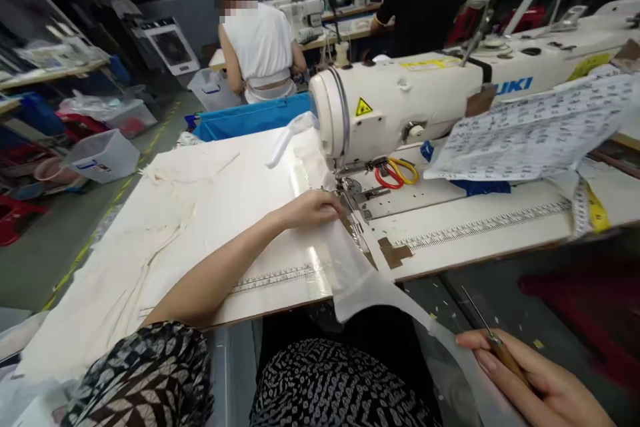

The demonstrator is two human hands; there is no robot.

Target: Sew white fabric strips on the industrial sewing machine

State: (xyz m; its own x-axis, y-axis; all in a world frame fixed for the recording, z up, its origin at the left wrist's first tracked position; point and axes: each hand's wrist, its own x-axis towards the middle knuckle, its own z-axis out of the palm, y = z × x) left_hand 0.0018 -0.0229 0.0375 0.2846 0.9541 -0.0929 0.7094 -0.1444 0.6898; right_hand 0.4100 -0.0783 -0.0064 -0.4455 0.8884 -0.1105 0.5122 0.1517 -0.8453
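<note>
My left hand is beside the needle area of a white sewing machine, its fingers closed on the edge of a thin white fabric piece. The fingertips are partly hidden against the presser foot. From there the fabric hangs over the table's front edge, across my lap and toward the lower right. My right hand is wrapped round the wooden handle of an awl, its thin metal spike pointing up and left. The fabric's far end runs beside the right fingers; whether they grip it too is hidden.
Cream cloth spreads over the table's left side. Red and yellow-handled scissors lie behind the needle. Printed paper leans on the machine at right, near a tape measure. A person in white sits beyond the blue cloth bin.
</note>
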